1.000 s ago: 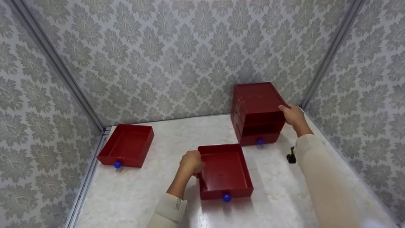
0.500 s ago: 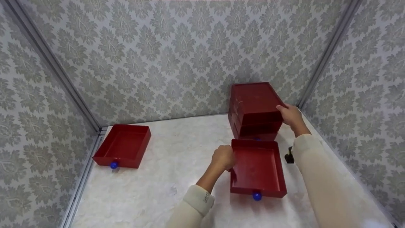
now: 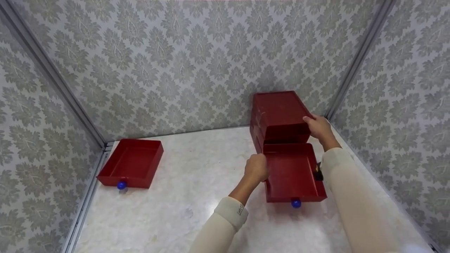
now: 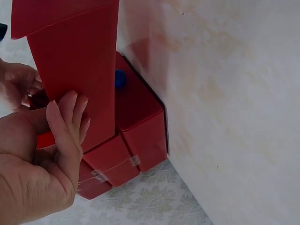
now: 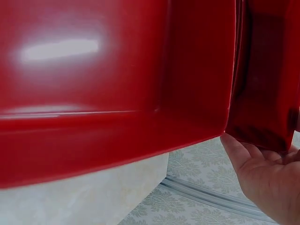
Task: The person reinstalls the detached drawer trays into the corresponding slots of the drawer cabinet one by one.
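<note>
A red drawer [image 3: 293, 175] with a blue knob [image 3: 296, 203] hangs above the table, its back edge against the front of the red cabinet [image 3: 277, 107]. By its left wall, my left hand [image 3: 256, 168] grips it; in the left wrist view the fingers [image 4: 70, 115] lie along the drawer's outer side [image 4: 79, 61]. My right hand [image 3: 319, 130] holds the cabinet's upper right front edge, thumb on top. From the right wrist, the hand [image 5: 267, 183] shows beside the drawer's back corner. Below, a closed lower drawer's blue knob [image 4: 120, 78] appears in the left wrist view.
Another red drawer [image 3: 132, 161] with a blue knob [image 3: 121, 185] lies at the table's left. A small black and yellow object [image 3: 319, 174] is partly hidden beside the right sleeve. Patterned walls [image 3: 197, 70] enclose the pale table [image 3: 182, 196] at the back and sides.
My left hand has carried the drawer rightward and then back to the cabinet's front, now covering the lower drawer's knob in the head view. The right hand keeps its hold on the cabinet.
</note>
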`<state>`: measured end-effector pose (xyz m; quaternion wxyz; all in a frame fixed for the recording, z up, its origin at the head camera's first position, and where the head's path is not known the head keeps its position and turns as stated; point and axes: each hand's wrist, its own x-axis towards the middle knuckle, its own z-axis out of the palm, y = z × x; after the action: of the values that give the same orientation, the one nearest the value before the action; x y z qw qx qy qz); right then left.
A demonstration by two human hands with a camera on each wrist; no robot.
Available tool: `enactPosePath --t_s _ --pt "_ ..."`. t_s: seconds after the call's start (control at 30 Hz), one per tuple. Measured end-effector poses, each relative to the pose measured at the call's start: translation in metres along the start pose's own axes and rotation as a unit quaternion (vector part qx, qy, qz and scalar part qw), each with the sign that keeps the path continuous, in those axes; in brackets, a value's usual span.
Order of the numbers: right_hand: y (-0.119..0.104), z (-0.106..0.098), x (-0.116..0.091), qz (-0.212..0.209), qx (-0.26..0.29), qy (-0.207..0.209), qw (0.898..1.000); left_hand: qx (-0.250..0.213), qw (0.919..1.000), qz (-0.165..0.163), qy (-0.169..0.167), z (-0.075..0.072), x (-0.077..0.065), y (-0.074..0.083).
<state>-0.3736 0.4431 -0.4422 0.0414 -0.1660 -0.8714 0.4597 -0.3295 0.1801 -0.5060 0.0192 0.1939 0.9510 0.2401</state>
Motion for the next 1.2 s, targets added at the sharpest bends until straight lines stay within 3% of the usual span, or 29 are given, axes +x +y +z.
enactPosePath --t_s 0.53,0.83,0.97,1.2 --pt "0.002 -0.001 0.000 0.008 0.033 -0.009 0.999 -0.088 0.9953 -0.039 -0.007 0.005 0.020 0.012" --pt "0.001 0.003 0.002 0.016 0.032 -0.006 0.999 -0.112 0.9919 -0.060 -0.007 0.005 0.032 0.018" --pt "0.000 0.004 0.002 0.016 0.028 -0.007 0.999 -0.122 0.9894 -0.078 0.013 0.006 0.037 0.018" --pt "-0.001 0.001 0.002 0.015 0.017 0.000 1.000 -0.099 0.9879 -0.079 0.090 0.011 0.044 0.018"
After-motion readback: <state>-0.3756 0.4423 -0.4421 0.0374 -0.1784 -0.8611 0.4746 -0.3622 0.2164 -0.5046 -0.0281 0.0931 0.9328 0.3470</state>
